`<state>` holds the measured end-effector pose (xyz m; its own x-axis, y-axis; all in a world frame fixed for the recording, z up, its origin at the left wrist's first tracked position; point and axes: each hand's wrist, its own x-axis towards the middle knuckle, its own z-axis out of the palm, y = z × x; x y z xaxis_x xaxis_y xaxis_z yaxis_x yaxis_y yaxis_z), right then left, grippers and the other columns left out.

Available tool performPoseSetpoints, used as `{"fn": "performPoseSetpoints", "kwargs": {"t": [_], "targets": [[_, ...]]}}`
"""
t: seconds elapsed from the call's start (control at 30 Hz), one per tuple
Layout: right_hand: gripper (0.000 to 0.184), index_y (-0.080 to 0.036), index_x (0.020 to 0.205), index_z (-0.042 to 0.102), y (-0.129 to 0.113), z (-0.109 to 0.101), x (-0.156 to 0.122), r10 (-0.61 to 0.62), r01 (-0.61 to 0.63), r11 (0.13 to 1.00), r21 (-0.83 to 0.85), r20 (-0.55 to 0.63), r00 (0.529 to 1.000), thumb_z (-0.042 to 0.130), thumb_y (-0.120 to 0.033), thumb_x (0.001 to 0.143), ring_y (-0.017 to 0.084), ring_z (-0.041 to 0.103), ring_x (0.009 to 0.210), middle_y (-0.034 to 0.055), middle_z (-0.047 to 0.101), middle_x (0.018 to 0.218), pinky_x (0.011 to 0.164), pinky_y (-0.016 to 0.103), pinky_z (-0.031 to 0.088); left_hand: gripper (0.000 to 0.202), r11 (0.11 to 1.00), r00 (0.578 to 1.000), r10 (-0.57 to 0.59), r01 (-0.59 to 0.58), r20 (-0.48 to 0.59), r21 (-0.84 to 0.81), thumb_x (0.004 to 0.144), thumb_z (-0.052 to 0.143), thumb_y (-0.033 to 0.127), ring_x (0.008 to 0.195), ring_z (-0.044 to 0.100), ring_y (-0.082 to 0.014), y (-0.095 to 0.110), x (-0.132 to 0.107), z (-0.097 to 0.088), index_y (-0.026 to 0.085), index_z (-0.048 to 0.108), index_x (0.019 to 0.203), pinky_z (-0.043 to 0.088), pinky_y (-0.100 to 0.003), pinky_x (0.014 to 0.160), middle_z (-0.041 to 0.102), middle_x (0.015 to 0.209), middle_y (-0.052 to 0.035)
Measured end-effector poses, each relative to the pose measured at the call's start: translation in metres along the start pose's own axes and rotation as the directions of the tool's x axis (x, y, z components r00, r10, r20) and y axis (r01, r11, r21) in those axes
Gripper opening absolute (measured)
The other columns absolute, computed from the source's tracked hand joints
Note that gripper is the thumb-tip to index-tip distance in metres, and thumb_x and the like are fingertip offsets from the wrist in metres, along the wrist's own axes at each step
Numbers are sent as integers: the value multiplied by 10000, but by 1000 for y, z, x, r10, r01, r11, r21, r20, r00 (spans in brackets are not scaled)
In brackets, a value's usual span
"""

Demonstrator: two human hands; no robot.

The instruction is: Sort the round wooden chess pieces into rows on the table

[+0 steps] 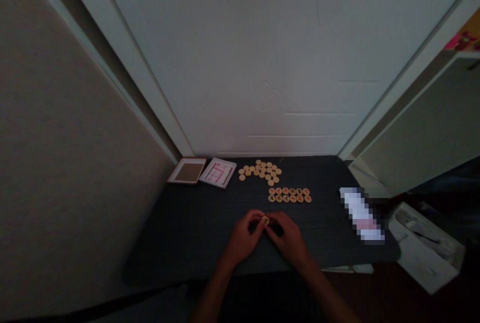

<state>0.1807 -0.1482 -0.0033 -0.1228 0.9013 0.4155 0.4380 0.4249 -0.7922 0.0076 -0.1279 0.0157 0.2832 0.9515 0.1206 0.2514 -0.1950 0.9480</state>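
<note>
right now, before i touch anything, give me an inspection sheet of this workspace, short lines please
surface: dark tabletop, dimly lit
job's things: two rows of six marked discs; beyond them, a loose cluster of pale discs, no markings discernible
clutter: brown-centred square piece and white square piece with red marks at far left; pixelated object at right
hands: left hand and right hand together hold one small disc at their fingertips
cables: nothing seen
surroundings: pale panel behind; wall at left; white box beyond the right edge
</note>
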Motion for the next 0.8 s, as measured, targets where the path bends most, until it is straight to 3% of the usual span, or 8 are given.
{"fn": "performPoseSetpoints", "kwargs": {"t": [0.23, 0.47, 0.63, 0.8], "targets": [[350, -285, 1309, 626, 4, -1, -4, -103, 105, 994, -28, 65, 993, 591, -204, 970, 218, 675, 1101, 66, 717, 1209, 984, 386, 553, 162, 999, 997, -43, 43, -59, -2, 871, 700, 330, 851, 730, -181, -5, 1, 1, 219, 616, 952, 576, -284, 797, 746, 892, -10], [330, -281, 1304, 634, 3, 0, -4, -52, 54, 998, -27, 53, 997, 592, -237, 979, 232, 685, 1085, 77, 726, 1189, 972, 404, 564, 177, 997, 997, -69, 67, -43, -49, 952, 600, 370, 850, 737, -189, -1, 1, -3, 205, 622, 895, 573, -295, 794, 763, 881, -32], [302, -285, 1262, 662, 5, 0, -4, -9, 9, 1000, -16, 17, 1000, 602, -246, 968, 237, 697, 1060, 74, 737, 1162, 955, 407, 573, 205, 995, 997, -72, 72, 1, -64, 980, 561, 390, 843, 733, -182, 1, 1, -6, 200, 632, 958, 574, -291, 802, 760, 906, -40], [317, -290, 1274, 661, 3, -3, -1, 32, -33, 999, 28, 30, 999, 599, -250, 965, 238, 695, 1052, 74, 738, 1152, 952, 409, 566, 186, 996, 998, -52, 54, 20, -69, 957, 597, 353, 986, 726, -204, 4, 0, -5, 218, 641, 1077, 575, -320, 894, 754, 1067, -64]]}}
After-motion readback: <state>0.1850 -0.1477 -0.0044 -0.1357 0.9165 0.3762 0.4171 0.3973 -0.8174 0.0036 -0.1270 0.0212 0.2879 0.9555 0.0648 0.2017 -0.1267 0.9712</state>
